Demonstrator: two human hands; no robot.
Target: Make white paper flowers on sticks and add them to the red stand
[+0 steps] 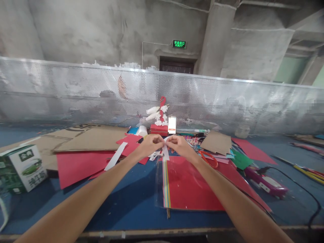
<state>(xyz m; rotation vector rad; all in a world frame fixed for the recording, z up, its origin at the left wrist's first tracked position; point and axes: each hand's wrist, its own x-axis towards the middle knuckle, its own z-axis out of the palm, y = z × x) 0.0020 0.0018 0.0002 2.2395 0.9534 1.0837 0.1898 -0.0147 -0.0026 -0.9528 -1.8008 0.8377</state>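
Both hands meet over the middle of the blue table, pinching one white paper strip (166,153). My left hand (152,144) is closed on it from the left, thumb and fingertips together. From the right, my right hand (177,143) grips it too, its fingertips almost touching the left ones. The strip's lower end hangs down over the top edge of a clear sleeve of coloured paper with a red sheet (192,185) uppermost. Another white paper strip (116,156) lies to the left, across red paper. Small white scraps (154,155) lie just below my left hand.
Cardboard sheets (93,138) and a green-white milk carton (24,168) stand on the left. Behind my hands are a red stand with white paper flowers (161,116) and a phone (172,125). A purple power strip (265,182) with a black cord lies right. A perforated metal screen (202,98) closes the back.
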